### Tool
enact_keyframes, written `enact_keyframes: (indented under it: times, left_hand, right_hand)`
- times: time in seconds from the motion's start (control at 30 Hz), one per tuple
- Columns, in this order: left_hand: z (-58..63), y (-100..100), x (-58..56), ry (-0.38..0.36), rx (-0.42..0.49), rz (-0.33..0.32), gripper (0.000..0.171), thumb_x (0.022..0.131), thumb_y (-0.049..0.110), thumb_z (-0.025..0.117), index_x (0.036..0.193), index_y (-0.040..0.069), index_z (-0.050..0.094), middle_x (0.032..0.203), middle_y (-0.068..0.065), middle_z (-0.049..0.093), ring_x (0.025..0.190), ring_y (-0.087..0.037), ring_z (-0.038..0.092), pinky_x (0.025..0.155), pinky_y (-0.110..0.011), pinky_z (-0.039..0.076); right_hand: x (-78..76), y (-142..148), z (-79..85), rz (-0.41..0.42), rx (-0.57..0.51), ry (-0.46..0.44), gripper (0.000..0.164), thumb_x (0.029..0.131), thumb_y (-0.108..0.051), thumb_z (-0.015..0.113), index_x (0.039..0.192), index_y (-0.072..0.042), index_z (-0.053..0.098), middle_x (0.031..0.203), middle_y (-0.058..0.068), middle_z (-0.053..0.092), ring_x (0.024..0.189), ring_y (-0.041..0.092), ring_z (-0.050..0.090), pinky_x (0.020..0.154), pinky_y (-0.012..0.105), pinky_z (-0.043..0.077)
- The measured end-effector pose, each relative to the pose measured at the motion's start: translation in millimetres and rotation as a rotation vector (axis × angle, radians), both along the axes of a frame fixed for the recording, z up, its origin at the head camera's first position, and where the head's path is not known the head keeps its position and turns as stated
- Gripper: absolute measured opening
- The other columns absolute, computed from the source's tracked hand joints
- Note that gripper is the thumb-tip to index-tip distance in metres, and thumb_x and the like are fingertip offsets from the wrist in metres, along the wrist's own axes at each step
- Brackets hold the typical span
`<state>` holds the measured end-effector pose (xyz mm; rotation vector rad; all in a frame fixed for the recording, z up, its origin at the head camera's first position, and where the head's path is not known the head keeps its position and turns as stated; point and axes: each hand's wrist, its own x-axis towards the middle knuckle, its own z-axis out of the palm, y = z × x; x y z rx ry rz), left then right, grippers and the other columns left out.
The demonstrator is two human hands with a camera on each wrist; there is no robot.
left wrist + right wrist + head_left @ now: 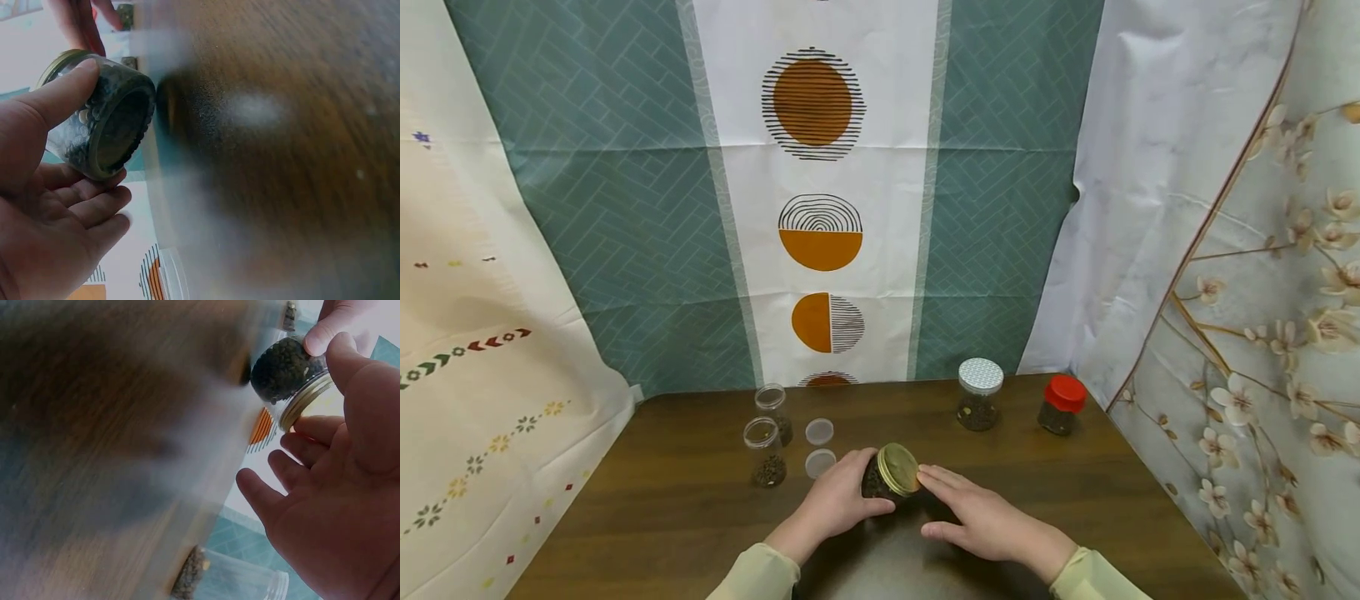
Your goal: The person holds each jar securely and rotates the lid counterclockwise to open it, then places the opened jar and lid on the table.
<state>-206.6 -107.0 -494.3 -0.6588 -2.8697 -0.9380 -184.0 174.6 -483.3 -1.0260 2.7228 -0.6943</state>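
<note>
My left hand (841, 493) grips a clear jar (115, 115) of dark, peppercorn-like grains between thumb and fingers. The jar leans to the right, its gold lid (898, 469) facing up and right toward my other hand. In the left wrist view its round base shows, tilted off the wooden table. My right hand (981, 517) is beside the lid, fingers extended and thumb apart. An index fingertip is at the lid's rim in the right wrist view, seemingly touching it; the other fingers (256, 487) are spread and hold nothing.
Two lidless clear jars (765, 454) with dark grains stand left on the brown table (685, 517), beside two translucent round lids (819, 431). Back right are a jar with a patterned white lid (981, 375) and one with a red lid (1066, 393). Patterned curtains (1000, 208) hang behind.
</note>
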Motion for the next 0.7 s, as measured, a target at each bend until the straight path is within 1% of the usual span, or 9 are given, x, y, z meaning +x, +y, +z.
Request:
enact_keyframes:
  times: [0.07,0.2,0.37,0.5,0.7]
  left_hand:
    - [0.5,-0.9,1.7,0.004,-0.010,0.001,0.084,0.084,0.038,0.099,0.147,-0.002,0.060,0.135,-0.018,0.068,0.122,-0.037,0.068,0.101,-0.060,0.056]
    - [2.5,-3.0,4.9,0.014,-0.022,-0.003,0.084,0.083,0.038,0.100,0.146,-0.002,0.061,0.133,-0.017,0.069,0.119,-0.035,0.068,0.098,-0.058,0.057]
    - [4.2,-4.8,7.9,0.023,-0.027,0.001,0.083,0.083,0.039,0.099,0.145,-0.003,0.061,0.133,-0.018,0.068,0.118,-0.035,0.068,0.098,-0.058,0.057]
    - [3.8,-6.1,9.0,0.031,-0.029,0.005,0.084,0.084,0.039,0.099,0.145,-0.003,0.061,0.134,-0.017,0.068,0.118,-0.035,0.068,0.098,-0.057,0.057]
    - [1.3,-7.5,9.7,0.041,-0.034,0.009,0.083,0.084,0.041,0.099,0.145,-0.001,0.061,0.131,-0.015,0.069,0.116,-0.032,0.069,0.095,-0.056,0.058]
  right_hand:
    - [-0.4,-0.6,-0.2,0.012,0.000,0.007,0.077,0.110,-0.050,0.067,0.170,-0.008,0.042,0.176,0.010,0.038,0.160,0.034,0.039,0.120,0.057,0.042]
    - [-1.9,-1.2,0.1,0.035,0.007,0.013,0.078,0.110,-0.055,0.064,0.168,-0.007,0.044,0.174,0.011,0.040,0.159,0.034,0.040,0.121,0.054,0.042]
    - [-4.6,-2.0,3.1,0.043,-0.002,0.001,0.080,0.110,-0.061,0.059,0.167,-0.007,0.046,0.173,0.012,0.043,0.158,0.033,0.042,0.121,0.054,0.042]
    - [-7.2,-6.8,7.8,0.019,-0.009,0.020,0.076,0.110,-0.059,0.059,0.164,-0.007,0.051,0.168,0.012,0.049,0.153,0.033,0.049,0.118,0.057,0.045]
    - [-11.7,-24.4,14.9,-0.057,-0.014,0.086,0.071,0.110,-0.056,0.063,0.159,-0.005,0.057,0.154,0.013,0.062,0.141,0.037,0.060,0.107,0.062,0.052]
